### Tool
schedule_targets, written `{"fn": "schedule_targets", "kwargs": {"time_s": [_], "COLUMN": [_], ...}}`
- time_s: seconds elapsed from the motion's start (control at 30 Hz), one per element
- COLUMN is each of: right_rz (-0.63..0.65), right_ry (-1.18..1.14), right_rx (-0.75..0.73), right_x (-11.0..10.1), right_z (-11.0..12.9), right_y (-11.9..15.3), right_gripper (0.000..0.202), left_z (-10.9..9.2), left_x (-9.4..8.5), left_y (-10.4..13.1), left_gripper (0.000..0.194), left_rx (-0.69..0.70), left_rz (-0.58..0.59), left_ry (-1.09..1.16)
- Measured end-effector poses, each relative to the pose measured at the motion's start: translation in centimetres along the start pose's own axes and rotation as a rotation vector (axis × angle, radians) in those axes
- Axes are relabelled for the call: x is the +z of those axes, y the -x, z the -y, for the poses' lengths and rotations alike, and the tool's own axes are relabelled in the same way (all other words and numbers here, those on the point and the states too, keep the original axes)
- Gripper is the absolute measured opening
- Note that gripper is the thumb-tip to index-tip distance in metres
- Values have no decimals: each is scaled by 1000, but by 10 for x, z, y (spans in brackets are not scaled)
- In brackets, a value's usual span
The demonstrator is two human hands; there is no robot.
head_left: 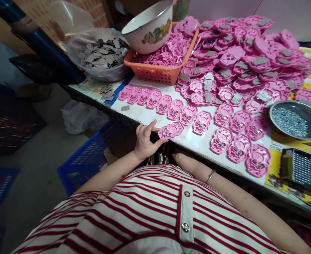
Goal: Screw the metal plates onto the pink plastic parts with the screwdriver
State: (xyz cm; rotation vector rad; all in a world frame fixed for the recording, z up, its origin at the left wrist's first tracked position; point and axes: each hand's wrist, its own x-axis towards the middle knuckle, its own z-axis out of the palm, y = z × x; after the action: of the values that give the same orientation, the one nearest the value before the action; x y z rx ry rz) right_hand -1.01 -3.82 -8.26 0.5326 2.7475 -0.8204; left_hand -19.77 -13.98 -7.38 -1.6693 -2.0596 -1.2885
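Note:
My left hand [145, 141] pinches a pink plastic shell [171, 130] at its left end, by the table's front edge. Metal pieces show inside that shell. My right hand [178, 158] is low under the table edge, and its fingers are mostly hidden. Past the held shell, a row of similar pink shells [153, 99] lies on the white tabletop [155, 119]. More of them [239, 147] are set out in short rows to the right. A small grey plate [125, 108] lies alone at the left.
Behind stand a clear bowl of grey plates [74, 56], an orange basket [155, 73] of pink parts and an enamel bowl [151, 33]. Pink shells are heaped [240, 60] at the back right. A metal dish [275, 121] of screws and a black tray [287, 169] sit at right.

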Motion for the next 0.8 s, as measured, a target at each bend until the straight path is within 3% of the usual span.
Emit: {"fn": "schedule_targets", "kwargs": {"time_s": [0.23, 0.6, 0.8], "right_rz": [58, -120, -179], "right_ry": [85, -186, -365], "right_rx": [-3, -126, -93], "right_x": [-17, -37, -39], "right_z": [9, 21, 21], "right_y": [20, 34, 38], "right_gripper": [27, 27, 22], "left_z": [0, -7, -13], "left_x": [-2, -1, -4], "left_y": [0, 1, 3], "left_gripper": [91, 92, 90], "left_rx": [32, 109, 124], "left_rz": [0, 63, 77], "left_ry": [-20, -47, -3]}}
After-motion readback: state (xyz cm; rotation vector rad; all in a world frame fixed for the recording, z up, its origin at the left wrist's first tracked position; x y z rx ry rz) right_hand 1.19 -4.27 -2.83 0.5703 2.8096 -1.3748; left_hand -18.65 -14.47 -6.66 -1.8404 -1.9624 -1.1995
